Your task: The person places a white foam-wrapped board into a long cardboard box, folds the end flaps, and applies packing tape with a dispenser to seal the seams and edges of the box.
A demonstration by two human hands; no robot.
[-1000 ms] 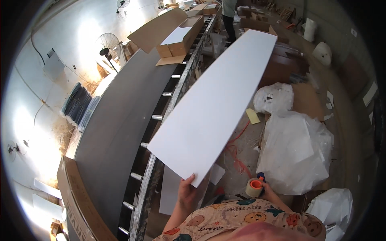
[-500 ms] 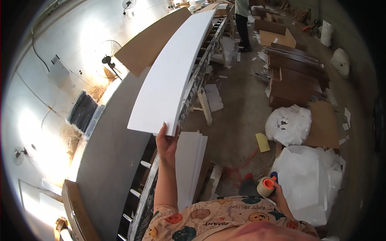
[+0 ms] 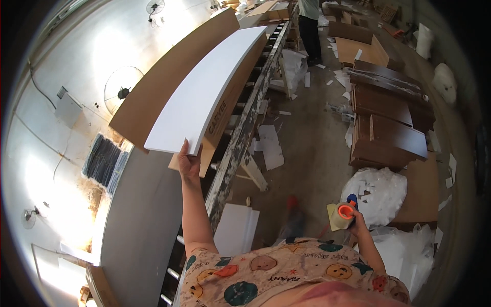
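Apparently at the stage of bringing a long white panel [image 3: 204, 94] over a brown cardboard carton [image 3: 219, 125] on a roller conveyor [image 3: 231, 170], pinches the panel's near right corner with the left hand [image 3: 190, 162], with the thumb on top and the fingers curled beneath, drawn in tight on the edge. Carries in the right hand [image 3: 358, 223], wrapped snugly and well apart from the panel, a blue tape dispenser [image 3: 352, 199] loaded with a roll of packing tape [image 3: 341, 215] on an orange core. Cannot tell, from this view, about any contact between panel and carton at the far end. Seems to call for a level, unhurried lowering, in line with the carton's long walls. Must manage with a single hand on the panel, with the right occupied by tape. Has to contend, too, with a wide cardboard flap [image 3: 169, 84] along the carton's left side. Shows, farther off, a co-worker [image 3: 309, 38] in dark trousers; to the right, a stack of brown boards [image 3: 383, 140] and crumpled clear plastic [image 3: 376, 189]; to the left, a fan [image 3: 123, 92]; beneath the conveyor, spare white boards [image 3: 235, 227].
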